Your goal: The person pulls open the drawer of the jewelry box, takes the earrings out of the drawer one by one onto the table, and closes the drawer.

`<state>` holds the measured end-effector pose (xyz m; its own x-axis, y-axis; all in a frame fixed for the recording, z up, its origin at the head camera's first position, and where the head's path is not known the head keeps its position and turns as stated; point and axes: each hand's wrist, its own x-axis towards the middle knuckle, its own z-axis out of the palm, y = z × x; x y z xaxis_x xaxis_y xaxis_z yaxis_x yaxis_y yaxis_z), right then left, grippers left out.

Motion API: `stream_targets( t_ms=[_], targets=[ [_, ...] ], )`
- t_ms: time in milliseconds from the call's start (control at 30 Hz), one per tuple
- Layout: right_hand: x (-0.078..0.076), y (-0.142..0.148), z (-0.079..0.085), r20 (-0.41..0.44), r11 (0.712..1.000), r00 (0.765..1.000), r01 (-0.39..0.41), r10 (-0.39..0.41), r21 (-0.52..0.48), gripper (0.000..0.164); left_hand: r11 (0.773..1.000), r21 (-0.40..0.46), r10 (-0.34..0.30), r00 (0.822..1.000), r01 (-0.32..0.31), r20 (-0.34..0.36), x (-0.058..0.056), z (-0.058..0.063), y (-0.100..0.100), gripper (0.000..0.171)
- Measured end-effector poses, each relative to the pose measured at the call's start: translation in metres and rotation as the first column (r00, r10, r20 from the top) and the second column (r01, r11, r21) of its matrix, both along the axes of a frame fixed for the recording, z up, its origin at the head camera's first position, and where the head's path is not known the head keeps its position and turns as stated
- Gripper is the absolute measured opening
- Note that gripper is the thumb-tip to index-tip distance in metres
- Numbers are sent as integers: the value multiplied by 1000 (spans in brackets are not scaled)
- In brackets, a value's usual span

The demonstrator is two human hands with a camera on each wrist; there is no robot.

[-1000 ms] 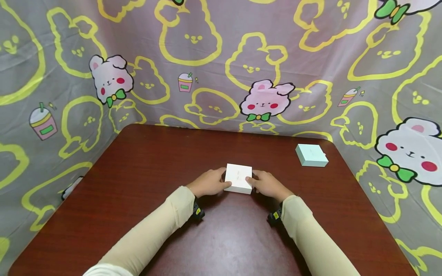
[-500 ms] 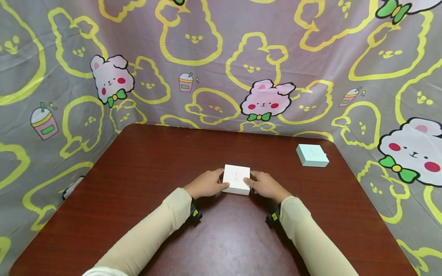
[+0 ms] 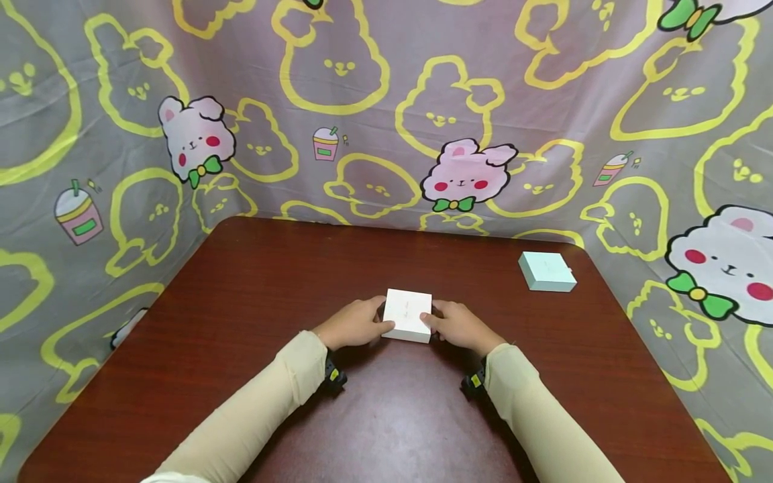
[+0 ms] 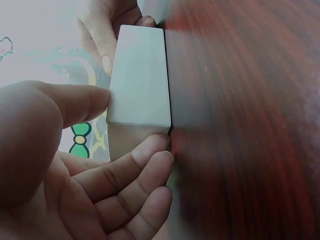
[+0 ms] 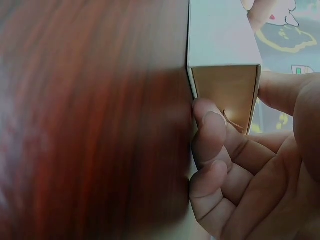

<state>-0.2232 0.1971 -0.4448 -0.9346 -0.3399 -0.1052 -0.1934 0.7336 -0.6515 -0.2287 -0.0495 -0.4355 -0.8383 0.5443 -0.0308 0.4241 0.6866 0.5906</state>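
A flat, square white box (image 3: pixel 408 312) with small faint print on top lies on the table near its middle. My left hand (image 3: pixel 356 323) grips its left side, the thumb on the upper edge and the fingers low against the side face, as the left wrist view shows. On the opposite side, my right hand (image 3: pixel 461 327) holds the box with its thumb over the top edge. In the right wrist view, that end shows a tan inner face set inside the white sleeve (image 5: pixel 222 35), with a small ribbon tab (image 5: pixel 232 122) beside the fingers. The box's underside is hidden.
A pale mint-green box (image 3: pixel 548 272) with a small tab on its right side lies at the table's back right. The dark red-brown wooden table (image 3: pixel 290 268) has rounded back corners. A cartoon-printed cloth (image 3: pixel 362 80) hangs behind it and along both sides.
Both hands have slid the white box a little to the left and slightly nearer to me. Their hold on it looks the same. The mint-green box has stayed in place.
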Motion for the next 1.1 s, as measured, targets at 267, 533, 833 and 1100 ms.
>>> stream_targets(
  t_ms=[267,533,833,1100],
  targets=[
    [0,-5,-1,-18,1000,1000,-16,16,1,26,1000,-1,7,1000,-7,-1,3,2,-6,46],
    [3,-12,2,0,1000,1000,-29,29,-4,21,1000,6,8,1000,-8,14,5,1,-15,47],
    [4,-19,-1,-9,998,999,-48,48,-38,20,1000,-4,23,999,-23,31,8,1,-23,59],
    [3,-23,-6,-24,997,997,-67,66,-40,18,1000,-5,14,1000,-14,16,10,0,-29,56]
  ],
)
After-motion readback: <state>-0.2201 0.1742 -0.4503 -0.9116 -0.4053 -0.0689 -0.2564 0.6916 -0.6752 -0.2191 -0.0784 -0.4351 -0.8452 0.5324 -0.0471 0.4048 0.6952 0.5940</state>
